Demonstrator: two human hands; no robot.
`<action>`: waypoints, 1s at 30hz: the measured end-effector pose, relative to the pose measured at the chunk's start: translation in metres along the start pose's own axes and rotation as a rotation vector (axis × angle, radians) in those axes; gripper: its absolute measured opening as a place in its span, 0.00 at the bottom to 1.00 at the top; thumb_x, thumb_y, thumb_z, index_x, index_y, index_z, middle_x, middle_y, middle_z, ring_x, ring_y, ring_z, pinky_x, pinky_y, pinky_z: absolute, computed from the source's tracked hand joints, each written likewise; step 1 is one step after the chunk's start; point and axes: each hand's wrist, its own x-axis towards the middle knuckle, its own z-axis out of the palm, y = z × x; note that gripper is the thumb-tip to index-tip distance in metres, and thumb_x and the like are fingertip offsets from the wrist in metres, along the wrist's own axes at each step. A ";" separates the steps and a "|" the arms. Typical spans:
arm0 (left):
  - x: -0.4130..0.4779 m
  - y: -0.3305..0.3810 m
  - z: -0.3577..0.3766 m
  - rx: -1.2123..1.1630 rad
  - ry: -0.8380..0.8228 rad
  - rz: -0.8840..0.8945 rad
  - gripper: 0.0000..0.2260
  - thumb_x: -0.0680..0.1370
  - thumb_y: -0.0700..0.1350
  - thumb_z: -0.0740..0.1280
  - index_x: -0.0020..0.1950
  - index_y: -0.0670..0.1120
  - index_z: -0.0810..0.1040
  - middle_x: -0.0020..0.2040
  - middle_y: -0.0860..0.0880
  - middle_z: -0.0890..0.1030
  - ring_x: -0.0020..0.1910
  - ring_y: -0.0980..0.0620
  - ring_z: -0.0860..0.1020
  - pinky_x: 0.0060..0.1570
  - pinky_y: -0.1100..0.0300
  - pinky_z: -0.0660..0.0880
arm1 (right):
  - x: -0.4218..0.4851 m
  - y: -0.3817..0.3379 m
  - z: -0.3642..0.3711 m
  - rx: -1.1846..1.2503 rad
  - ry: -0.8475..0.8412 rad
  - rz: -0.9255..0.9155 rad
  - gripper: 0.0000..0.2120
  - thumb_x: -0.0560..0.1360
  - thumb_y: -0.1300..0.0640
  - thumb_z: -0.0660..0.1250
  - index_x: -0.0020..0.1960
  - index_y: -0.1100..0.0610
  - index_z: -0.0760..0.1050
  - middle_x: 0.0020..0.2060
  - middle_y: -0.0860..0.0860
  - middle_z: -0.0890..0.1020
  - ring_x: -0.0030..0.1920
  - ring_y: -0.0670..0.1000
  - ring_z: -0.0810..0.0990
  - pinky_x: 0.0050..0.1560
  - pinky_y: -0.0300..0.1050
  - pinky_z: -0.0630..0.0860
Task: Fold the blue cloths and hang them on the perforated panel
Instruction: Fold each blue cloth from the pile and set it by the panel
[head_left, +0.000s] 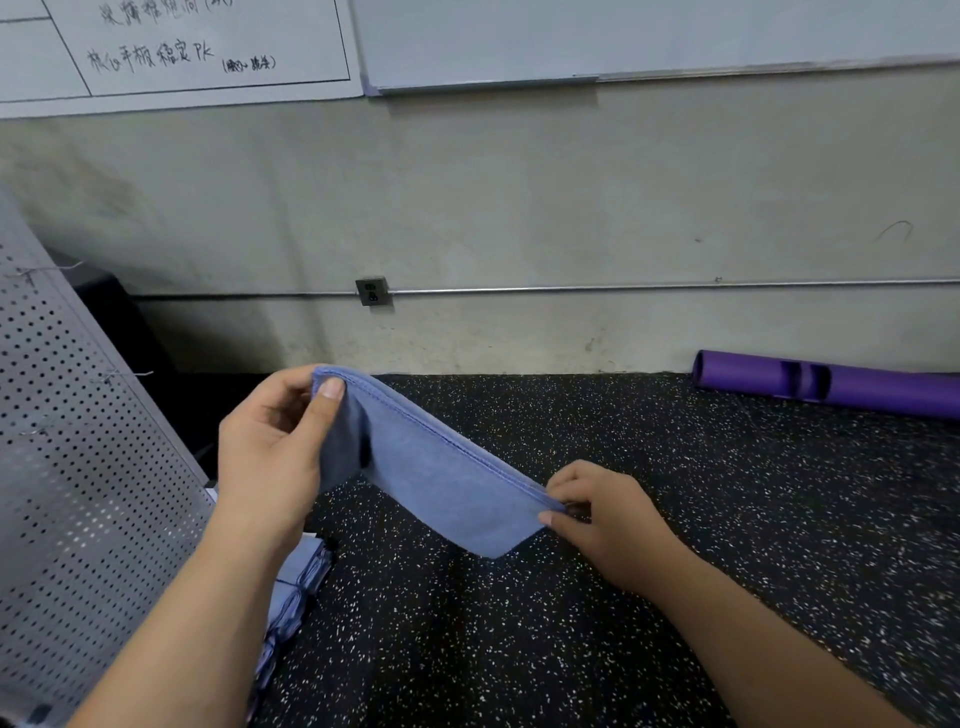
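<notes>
Background: grey concrete wall (519, 182) with two whiteboards along the top; the left whiteboard (182, 47) carries handwritten characters, the right whiteboard (623, 36) is unmarked where visible. A wall socket (372, 291) sits low on the wall, on a thin metal conduit (649, 285) running sideways. Below lies a black rubber surface (675, 545) flecked with white.

Your left hand (270, 457) pinches one upper corner of the blue cloth (431, 467), thumb on the side facing you, fingers curled behind. Your right hand (608, 519) pinches the other end of the same stitched edge, lower and nearer to you. The blue cloth hangs between your hands above the rubber surface, doubled over, its stitched edge taut and sloping down to your right.

The perforated panel (78, 467), grey metal, leans at your far left, with thin wire hooks showing on it. A stack of blue cloths (298, 587) lies at its foot, partly hidden by your left forearm. A purple tube (857, 387) with cut-out grips lies against the wall at far right.
</notes>
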 end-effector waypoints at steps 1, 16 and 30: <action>0.001 0.000 -0.001 -0.004 0.004 -0.001 0.05 0.83 0.42 0.72 0.52 0.51 0.85 0.45 0.57 0.86 0.45 0.59 0.81 0.48 0.68 0.77 | 0.001 0.000 0.000 0.011 0.019 0.007 0.02 0.79 0.53 0.76 0.51 0.47 0.87 0.50 0.36 0.80 0.49 0.39 0.81 0.54 0.34 0.79; 0.004 0.002 -0.010 -0.110 0.101 -0.061 0.04 0.78 0.52 0.74 0.48 0.53 0.86 0.45 0.57 0.84 0.47 0.58 0.78 0.53 0.61 0.75 | 0.007 -0.014 -0.039 0.579 0.443 0.025 0.11 0.77 0.67 0.76 0.51 0.52 0.89 0.52 0.46 0.87 0.53 0.45 0.86 0.57 0.36 0.81; -0.001 0.005 -0.001 -0.153 0.089 -0.098 0.08 0.76 0.55 0.74 0.48 0.52 0.86 0.44 0.57 0.84 0.48 0.58 0.79 0.52 0.52 0.73 | 0.007 -0.025 -0.050 0.692 0.605 0.250 0.08 0.73 0.62 0.81 0.47 0.49 0.88 0.40 0.48 0.89 0.40 0.47 0.87 0.43 0.47 0.83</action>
